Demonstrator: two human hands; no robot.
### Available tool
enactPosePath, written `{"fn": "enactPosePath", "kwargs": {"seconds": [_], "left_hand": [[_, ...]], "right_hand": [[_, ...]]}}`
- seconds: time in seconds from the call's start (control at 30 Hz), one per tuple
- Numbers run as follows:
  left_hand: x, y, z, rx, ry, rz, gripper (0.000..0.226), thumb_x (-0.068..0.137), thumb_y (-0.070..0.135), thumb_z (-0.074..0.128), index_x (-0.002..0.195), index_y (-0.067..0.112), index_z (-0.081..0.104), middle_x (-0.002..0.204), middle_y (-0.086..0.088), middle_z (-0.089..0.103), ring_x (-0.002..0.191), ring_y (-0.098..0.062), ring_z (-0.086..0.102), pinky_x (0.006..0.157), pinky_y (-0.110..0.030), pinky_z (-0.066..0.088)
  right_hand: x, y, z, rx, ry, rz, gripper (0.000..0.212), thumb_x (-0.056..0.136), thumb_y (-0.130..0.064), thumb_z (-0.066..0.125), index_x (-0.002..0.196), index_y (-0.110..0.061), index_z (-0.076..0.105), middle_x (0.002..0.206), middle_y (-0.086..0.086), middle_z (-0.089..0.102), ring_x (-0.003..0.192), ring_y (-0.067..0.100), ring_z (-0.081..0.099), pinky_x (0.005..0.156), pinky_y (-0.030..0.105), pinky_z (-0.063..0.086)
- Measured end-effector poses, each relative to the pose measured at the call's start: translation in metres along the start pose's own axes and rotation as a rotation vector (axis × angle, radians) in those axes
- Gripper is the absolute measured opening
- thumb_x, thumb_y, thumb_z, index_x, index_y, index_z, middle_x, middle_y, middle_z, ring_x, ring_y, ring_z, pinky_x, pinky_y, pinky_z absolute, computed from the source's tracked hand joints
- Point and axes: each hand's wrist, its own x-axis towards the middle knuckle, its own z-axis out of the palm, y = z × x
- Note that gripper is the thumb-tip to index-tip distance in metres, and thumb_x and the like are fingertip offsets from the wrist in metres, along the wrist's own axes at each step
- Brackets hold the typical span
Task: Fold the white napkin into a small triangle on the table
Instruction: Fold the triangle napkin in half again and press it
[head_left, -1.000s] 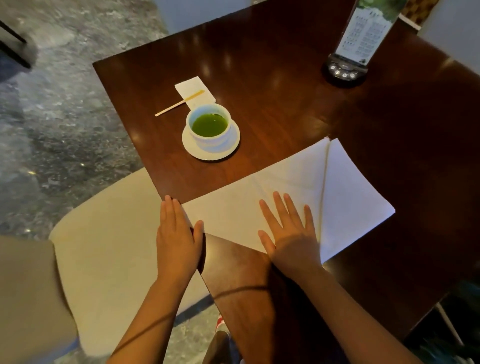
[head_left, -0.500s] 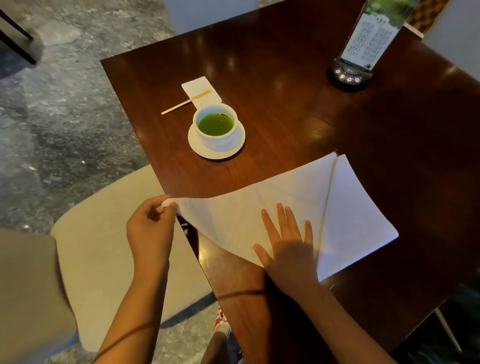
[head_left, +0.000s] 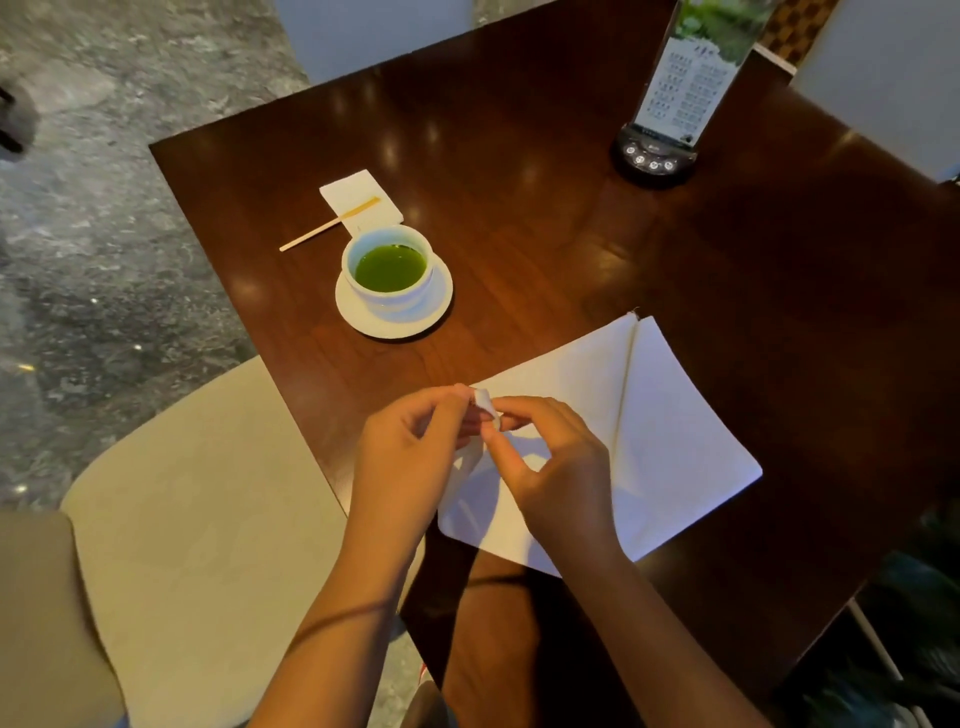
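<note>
left hand (head_left: 402, 457) + right hand (head_left: 556, 467): grip pinched on napkin (head_left: 670, 441) corner | lifted above table (head_left: 519, 208)

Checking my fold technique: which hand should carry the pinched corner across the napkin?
Probably the left hand: it and the right hand both pinch the lifted corner of the napkin, but the right sits over the sheet, placed to press it flat.

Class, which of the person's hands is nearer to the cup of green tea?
Left. The left hand lies just below the cup, nearer us; the right hand is further off, below and to the right.
</note>
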Motion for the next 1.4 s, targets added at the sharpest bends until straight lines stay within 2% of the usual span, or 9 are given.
{"fn": "enactPosePath", "kwargs": {"seconds": [0.23, 0.3, 0.43, 0.57, 0.73, 0.87, 0.97, 1.23, 1.4], "left_hand": [[0.012, 0.002, 0.025, -0.111, -0.192, -0.034, 0.028, 0.096, 0.022, 0.046, 0.084, 0.020, 0.071, 0.081, 0.002, 0.075, 0.081, -0.014, 0.070, 0.076, -0.022, 0.055], [0.018, -0.005, 0.033, -0.013, -0.232, 0.088, 0.022, 0.094, 0.023, 0.052, 0.088, 0.023, 0.072, 0.085, 0.005, 0.075, 0.087, -0.010, 0.069, 0.082, -0.025, 0.052], [0.033, -0.026, 0.048, 0.409, -0.287, 0.498, 0.036, 0.088, 0.037, 0.046, 0.105, 0.016, 0.070, 0.104, 0.009, 0.068, 0.100, 0.004, 0.057, 0.089, -0.003, 0.034], [0.053, -0.045, 0.064, 0.813, -0.350, 0.751, 0.045, 0.091, 0.035, 0.038, 0.121, 0.011, 0.062, 0.124, -0.008, 0.063, 0.119, -0.025, 0.055, 0.102, -0.038, 0.029], [0.068, -0.073, 0.081, 1.088, -0.454, 0.782, 0.056, 0.098, 0.045, 0.017, 0.140, 0.017, 0.041, 0.148, -0.008, 0.039, 0.140, -0.023, 0.022, 0.106, -0.054, -0.004], [0.071, -0.088, 0.084, 1.123, -0.460, 0.735, 0.062, 0.097, 0.053, 0.012, 0.146, 0.018, 0.029, 0.153, -0.006, 0.029, 0.142, -0.019, 0.012, 0.114, -0.041, -0.008], [0.072, -0.095, 0.086, 1.174, -0.444, 0.726, 0.063, 0.096, 0.053, 0.013, 0.146, 0.017, 0.026, 0.154, -0.006, 0.028, 0.143, -0.020, 0.013, 0.113, -0.041, -0.007], [0.067, -0.105, 0.083, 1.262, -0.428, 0.721, 0.066, 0.095, 0.056, 0.011, 0.147, 0.017, 0.022, 0.154, -0.008, 0.024, 0.143, -0.024, 0.012, 0.114, -0.044, -0.002], [0.032, -0.110, 0.080, 1.180, -0.693, 0.912, 0.058, 0.095, 0.048, 0.029, 0.148, 0.024, 0.023, 0.155, -0.003, 0.024, 0.144, -0.021, 0.013, 0.112, -0.051, 0.009]], "right_hand": [[0.024, 0.018, -0.026, 0.090, 0.023, 0.185, 0.004, 0.080, -0.023, 0.068, 0.084, -0.022, 0.065, 0.078, -0.020, 0.063, 0.075, -0.010, 0.058, 0.065, -0.002, 0.040], [0.041, 0.031, -0.038, 0.123, -0.007, 0.277, 0.010, 0.082, -0.019, 0.069, 0.079, -0.025, 0.062, 0.073, -0.025, 0.060, 0.074, -0.012, 0.058, 0.063, 0.001, 0.041], [0.079, 0.075, -0.054, -0.006, -0.124, 0.358, 0.005, 0.085, -0.019, 0.065, 0.081, -0.020, 0.065, 0.072, -0.018, 0.062, 0.071, -0.006, 0.059, 0.069, 0.016, 0.049], [0.102, 0.115, -0.051, -0.268, -0.185, 0.415, 0.012, 0.087, -0.030, 0.064, 0.091, -0.019, 0.068, 0.097, -0.003, 0.066, 0.093, 0.013, 0.058, 0.093, 0.040, 0.044], [0.111, 0.139, -0.047, -0.560, -0.087, 0.447, 0.023, 0.087, -0.038, 0.061, 0.100, -0.021, 0.069, 0.121, 0.002, 0.056, 0.111, 0.017, 0.041, 0.099, 0.036, 0.023], [0.106, 0.144, -0.040, -0.651, -0.053, 0.216, 0.039, 0.086, -0.035, 0.061, 0.121, -0.020, 0.057, 0.130, 0.010, 0.050, 0.119, 0.025, 0.041, 0.100, 0.044, 0.028], [0.092, 0.152, -0.027, -0.810, -0.286, -0.062, 0.054, 0.091, -0.043, 0.046, 0.140, -0.024, 0.035, 0.149, 0.012, 0.033, 0.137, 0.030, 0.027, 0.105, 0.053, 0.026], [0.090, 0.167, -0.021, -0.839, -0.451, -0.036, 0.060, 0.095, -0.050, 0.025, 0.148, -0.022, 0.017, 0.156, 0.008, 0.017, 0.143, 0.025, 0.010, 0.111, 0.045, 0.013], [0.088, 0.165, -0.022, -0.853, -0.456, -0.030, 0.059, 0.096, -0.050, 0.022, 0.148, -0.023, 0.014, 0.157, 0.008, 0.013, 0.144, 0.023, 0.005, 0.113, 0.044, 0.010]]}}
